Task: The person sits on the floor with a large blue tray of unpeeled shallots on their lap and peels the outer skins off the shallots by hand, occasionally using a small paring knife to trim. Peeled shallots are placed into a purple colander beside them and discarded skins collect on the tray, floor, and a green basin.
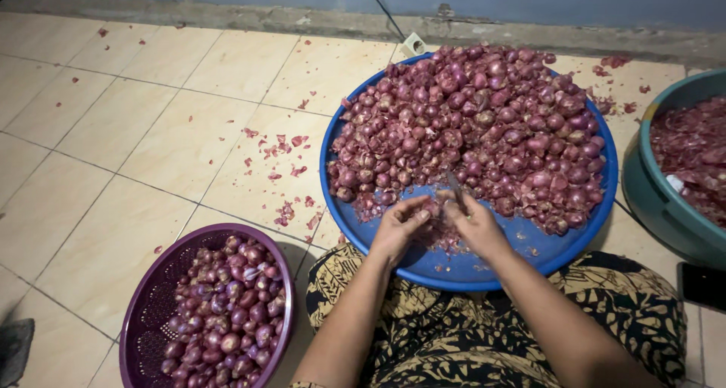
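Note:
A big blue round tray [529, 252] lies on the tiled floor, heaped with unpeeled red shallots [476, 123]. Over its near rim my left hand [398, 228] pinches one small shallot [432, 206] by its fingertips. My right hand [476, 225] grips a small knife [456, 187], its blade pointing up and away beside that shallot. Both hands almost touch. Loose peel lies on the tray under them.
A purple perforated basket [144, 312] with peeled shallots sits at lower left. A teal tub [643, 184] of red skins stands at the right edge. Peel scraps [283, 165] dot the beige tiles. A wall runs along the top. A patterned cloth [454, 335] covers my lap.

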A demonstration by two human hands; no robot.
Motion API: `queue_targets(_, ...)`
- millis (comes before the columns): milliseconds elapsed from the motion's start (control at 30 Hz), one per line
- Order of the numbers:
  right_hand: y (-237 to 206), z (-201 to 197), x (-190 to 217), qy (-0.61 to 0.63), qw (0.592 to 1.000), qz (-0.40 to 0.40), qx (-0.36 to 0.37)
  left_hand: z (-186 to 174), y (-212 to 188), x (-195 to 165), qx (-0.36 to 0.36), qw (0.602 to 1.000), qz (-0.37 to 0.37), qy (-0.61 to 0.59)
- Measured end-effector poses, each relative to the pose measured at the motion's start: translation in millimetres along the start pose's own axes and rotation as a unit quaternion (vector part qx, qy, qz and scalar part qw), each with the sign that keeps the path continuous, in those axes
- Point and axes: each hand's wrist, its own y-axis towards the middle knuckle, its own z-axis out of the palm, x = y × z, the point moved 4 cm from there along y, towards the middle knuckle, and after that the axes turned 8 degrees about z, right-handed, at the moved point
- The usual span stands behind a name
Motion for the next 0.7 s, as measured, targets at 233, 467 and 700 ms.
queue_targets(233,-15,-3,21,-0.128,0.986,0.043,0.098,-7,-4,-6,-0.030,0.997,0.065,0.015)
queue_targets(467,-11,-11,15,-0.111,0.988,0.078,0.071,-11,-1,2,-0.024,0.996,0.088,0.023)
queue_targets(700,-17,-1,25,-0.153,0.981,0.095,0.071,-17,0,8,-0.029,0.997,0.064,-0.018)
